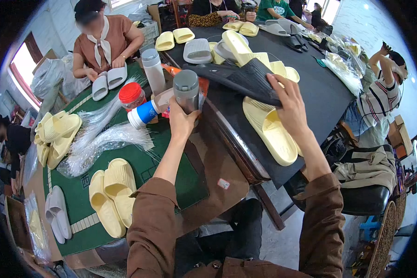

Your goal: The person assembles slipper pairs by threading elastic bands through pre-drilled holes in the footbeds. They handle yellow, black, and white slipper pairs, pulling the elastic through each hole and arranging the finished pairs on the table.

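Note:
My left hand is wrapped round a grey metal tumbler with a dark lid, at the edge between the two tables. Further right, my right hand grips a black slide slipper by its ribbed strap end, thumb below and fingers on top. The slipper is held over the black table, above several pale yellow slippers. Beside the tumbler are a blue and white paper cup lying tilted, a red-lidded jar and a white bottle. Something orange shows partly behind the tumbler.
Clear plastic strands lie on the green table mat, with yellow slippers and grey slippers. More footwear covers the black table. A person at left handles grey slippers; others sit around. A black chair holds clothing.

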{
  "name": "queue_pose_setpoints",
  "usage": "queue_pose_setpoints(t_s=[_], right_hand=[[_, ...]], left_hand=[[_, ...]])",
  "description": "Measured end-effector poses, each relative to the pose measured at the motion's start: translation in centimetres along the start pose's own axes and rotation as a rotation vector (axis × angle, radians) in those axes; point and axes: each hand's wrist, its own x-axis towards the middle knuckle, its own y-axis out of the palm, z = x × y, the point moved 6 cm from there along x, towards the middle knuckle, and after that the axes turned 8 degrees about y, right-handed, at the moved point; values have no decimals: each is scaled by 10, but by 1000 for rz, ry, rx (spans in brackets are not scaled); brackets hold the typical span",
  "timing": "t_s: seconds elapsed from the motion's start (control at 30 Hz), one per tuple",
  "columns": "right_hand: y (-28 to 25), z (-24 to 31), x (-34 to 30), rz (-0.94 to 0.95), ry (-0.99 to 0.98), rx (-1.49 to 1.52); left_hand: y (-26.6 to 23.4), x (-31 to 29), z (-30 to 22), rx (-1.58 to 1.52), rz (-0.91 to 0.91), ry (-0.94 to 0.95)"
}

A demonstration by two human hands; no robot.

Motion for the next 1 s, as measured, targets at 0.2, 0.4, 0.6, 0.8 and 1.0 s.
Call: queue_pose_setpoints(t_s=[0.2,0.4,0.6,0.8,1.0], right_hand=[[-35,-38,-18,-28,-40,20],[-46,-72,-41,84,-90,-98],[-46,-76,-46,196,108,191],[-59,-61,-38,161,77,385],[-102,-81,-6,-80,107,334]], left_hand=[[1,6,1,-33,-81,47],[10,3,18,36,54,-76],[15,-1,15,41,30,15],[8,-12,20,108,105,59],[7,-53,-4,90,105,161]])
